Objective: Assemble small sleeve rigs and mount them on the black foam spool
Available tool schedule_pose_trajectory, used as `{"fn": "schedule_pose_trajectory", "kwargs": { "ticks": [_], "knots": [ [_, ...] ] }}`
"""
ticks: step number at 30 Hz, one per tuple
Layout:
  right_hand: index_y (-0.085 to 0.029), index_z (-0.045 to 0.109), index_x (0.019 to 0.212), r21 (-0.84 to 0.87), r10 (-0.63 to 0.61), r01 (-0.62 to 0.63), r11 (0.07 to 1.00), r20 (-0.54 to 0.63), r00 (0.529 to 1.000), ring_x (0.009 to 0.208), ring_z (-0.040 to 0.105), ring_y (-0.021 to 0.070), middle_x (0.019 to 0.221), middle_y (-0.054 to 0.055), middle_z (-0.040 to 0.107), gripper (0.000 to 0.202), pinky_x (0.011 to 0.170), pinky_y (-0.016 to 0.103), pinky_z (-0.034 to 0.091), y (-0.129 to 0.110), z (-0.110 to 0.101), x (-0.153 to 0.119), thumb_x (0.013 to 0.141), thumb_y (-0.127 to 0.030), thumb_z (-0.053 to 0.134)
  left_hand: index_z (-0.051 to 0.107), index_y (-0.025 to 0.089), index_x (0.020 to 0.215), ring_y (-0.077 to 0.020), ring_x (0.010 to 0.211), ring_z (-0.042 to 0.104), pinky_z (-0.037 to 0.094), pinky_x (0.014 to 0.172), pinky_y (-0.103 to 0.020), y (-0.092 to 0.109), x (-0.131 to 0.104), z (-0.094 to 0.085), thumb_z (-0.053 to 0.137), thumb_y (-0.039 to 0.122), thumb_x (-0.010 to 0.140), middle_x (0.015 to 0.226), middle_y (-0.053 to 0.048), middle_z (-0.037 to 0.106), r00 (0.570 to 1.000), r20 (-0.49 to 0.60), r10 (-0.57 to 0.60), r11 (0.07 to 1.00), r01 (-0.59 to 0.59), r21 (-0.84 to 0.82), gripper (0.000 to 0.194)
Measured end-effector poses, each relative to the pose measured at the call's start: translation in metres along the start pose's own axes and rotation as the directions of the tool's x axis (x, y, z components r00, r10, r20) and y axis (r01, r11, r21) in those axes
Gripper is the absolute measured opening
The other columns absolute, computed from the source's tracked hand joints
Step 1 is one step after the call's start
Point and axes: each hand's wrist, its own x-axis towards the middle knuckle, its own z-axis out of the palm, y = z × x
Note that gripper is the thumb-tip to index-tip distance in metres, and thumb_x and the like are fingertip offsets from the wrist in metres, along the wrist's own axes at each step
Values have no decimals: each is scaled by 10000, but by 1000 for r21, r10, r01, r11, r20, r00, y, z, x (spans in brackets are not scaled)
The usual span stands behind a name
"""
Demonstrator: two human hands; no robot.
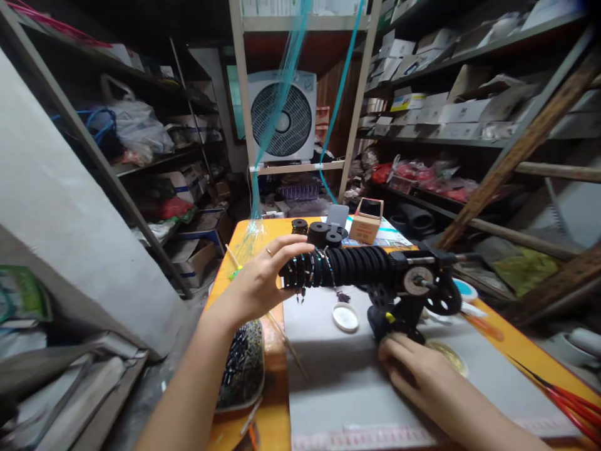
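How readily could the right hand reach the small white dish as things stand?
Probably yes: the right hand is at the black stand's base, and only bare grey mat seems to lie between hand and dish.

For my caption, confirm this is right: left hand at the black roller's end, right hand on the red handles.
No: the head view shows the right hand at the black stand, not the red handles; the left hand is at the end of the black roller.
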Motion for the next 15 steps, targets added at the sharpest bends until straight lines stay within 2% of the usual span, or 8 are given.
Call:
{"fn": "schedule_pose_trajectory", "kwargs": {
  "ticks": [3, 7, 11, 15],
  "knots": [
    [-230, 592, 872, 28, -22, 22, 999, -15, 1000, 710, 678, 198, 825, 37, 676, 247, 622, 327, 548, 0, -2, 0, 861, -53, 421, 498, 276, 1258, -258, 1218, 546, 453, 1021, -452, 2, 5, -3, 690, 2, 736, 1303, -102, 545, 999, 36, 22, 1000, -23, 16, 620],
    [-234, 557, 875, 98, -72, 82, 992, -107, 992, 710, 667, 194, 821, 35, 669, 222, 611, 317, 542, -9, -15, 2, 887, -68, 410, 511, 278, 1227, -245, 1133, 589, 498, 939, -411, 3, 10, -3, 689, 13, 720, 1205, -79, 578, 998, 42, 41, 999, -41, 0, 599],
    [-236, 521, 872, 245, -140, 197, 949, -230, 963, 689, 646, 153, 788, 7, 642, 189, 611, 250, 531, -30, -46, 14, 890, -64, 444, 525, 266, 1220, -244, 1095, 596, 499, 910, -385, 2, 12, -4, 737, 103, 735, 1165, -72, 602, 998, 51, 24, 999, -22, -38, 554],
    [-227, 541, 865, 319, -182, 289, 902, -325, 928, 738, 639, 130, 802, 1, 636, 180, 644, 211, 513, -52, -83, 43, 885, -50, 509, 522, 248, 1231, -226, 1031, 608, 500, 872, -350, -1, 11, -6, 754, 206, 764, 1144, -70, 618, 997, 64, -31, 996, 36, -76, 524]
  ]
}}
